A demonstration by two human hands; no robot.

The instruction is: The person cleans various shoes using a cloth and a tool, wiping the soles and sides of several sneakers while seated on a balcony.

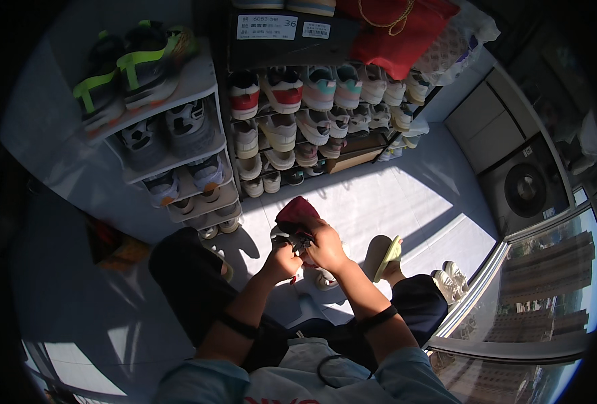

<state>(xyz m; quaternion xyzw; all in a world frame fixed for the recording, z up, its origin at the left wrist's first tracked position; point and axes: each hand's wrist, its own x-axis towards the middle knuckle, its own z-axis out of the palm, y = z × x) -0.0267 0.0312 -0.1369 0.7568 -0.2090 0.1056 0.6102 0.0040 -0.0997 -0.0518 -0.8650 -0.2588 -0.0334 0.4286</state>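
Note:
Both hands are together in front of me, above the floor between my knees. My left hand (282, 263) grips a white, black and red shoe (279, 234), mostly hidden by the hands. My right hand (327, 248) presses a dark red cloth (298, 212) against it from the other side. Dark material, perhaps laces or the tongue, bunches between my thumbs. Below the hands, a white shoe with red parts (326, 279) rests on the floor, partly covered by my right forearm.
A metal shoe rack (298, 137) full of sneakers stands ahead, beside a white plastic rack (187, 171) with more pairs. A black shoebox (288, 48) and a red bag (404, 38) sit on top. White sneakers (450, 282) stand by the window; a front-loading washer (524, 190) is at right.

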